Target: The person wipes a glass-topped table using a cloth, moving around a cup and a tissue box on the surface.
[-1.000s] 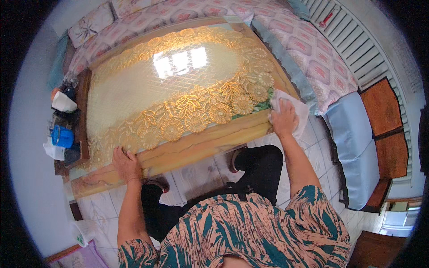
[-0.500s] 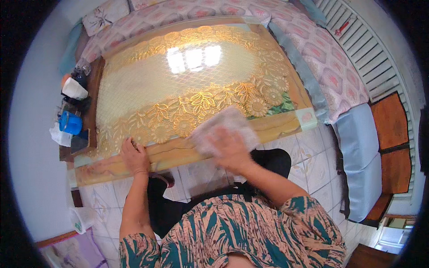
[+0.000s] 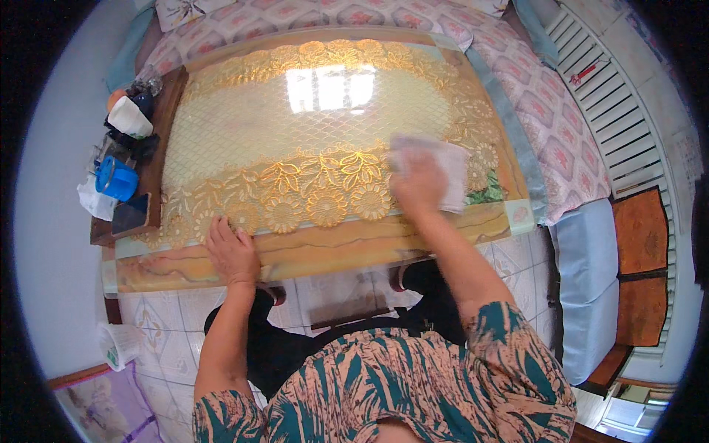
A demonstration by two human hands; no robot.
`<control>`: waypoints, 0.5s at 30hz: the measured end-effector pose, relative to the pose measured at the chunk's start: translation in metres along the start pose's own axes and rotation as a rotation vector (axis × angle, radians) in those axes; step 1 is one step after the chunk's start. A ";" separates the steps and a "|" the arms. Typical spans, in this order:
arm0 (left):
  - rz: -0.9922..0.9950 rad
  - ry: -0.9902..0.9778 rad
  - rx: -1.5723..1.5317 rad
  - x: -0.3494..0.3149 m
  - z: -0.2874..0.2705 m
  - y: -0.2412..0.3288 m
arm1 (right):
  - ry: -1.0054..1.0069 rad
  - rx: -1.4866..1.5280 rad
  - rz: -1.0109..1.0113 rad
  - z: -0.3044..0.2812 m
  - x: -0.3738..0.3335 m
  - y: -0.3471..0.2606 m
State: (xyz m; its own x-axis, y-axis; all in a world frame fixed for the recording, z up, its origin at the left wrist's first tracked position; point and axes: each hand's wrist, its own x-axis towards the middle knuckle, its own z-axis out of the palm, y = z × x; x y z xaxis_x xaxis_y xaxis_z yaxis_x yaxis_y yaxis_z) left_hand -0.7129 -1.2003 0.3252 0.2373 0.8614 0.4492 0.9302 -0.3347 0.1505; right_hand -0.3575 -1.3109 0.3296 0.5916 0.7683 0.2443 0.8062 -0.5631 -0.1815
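A glass-smooth table (image 3: pixel 325 247) with a gold floral lace pattern and a marbled yellow border stretches out in front of me. My right hand (image 3: pixel 419 184) presses a pale pinkish cloth (image 3: pixel 453 171) against the tabletop, right of the middle. Both hand and cloth are a little smeared by motion, and the palm hides part of the cloth. Near the table's front edge, left of centre, my left hand (image 3: pixel 233 252) rests on the surface with its fingers apart, holding nothing.
At the table's left end a brown wooden tray (image 3: pixel 167 125) holds a blue cup (image 3: pixel 117 179), a white tissue roll (image 3: pixel 130 118) and small items. A patterned sofa (image 3: pixel 546 133) borders the far and right sides. A white bin (image 3: pixel 118 345) stands on the floor at left.
My right hand has carried the cloth from near the front edge farther away and rightward across the tabletop. The left hand stays by the front edge. The view has shifted slightly.
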 end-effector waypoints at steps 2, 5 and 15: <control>0.001 -0.009 -0.005 0.000 -0.003 0.005 | -0.052 0.117 -0.163 0.020 -0.014 -0.072; -0.007 -0.026 -0.011 -0.002 -0.007 0.007 | -0.108 0.367 -0.510 0.033 -0.053 -0.165; -0.032 -0.031 -0.050 -0.007 -0.020 0.016 | -0.230 0.209 -0.315 0.004 0.027 -0.081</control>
State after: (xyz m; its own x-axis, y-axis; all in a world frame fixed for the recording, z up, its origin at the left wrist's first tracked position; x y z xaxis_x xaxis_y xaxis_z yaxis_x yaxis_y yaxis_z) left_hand -0.7052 -1.2191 0.3426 0.2171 0.8831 0.4159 0.9225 -0.3249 0.2085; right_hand -0.4066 -1.2430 0.3473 0.2821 0.9537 0.1044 0.9156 -0.2351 -0.3262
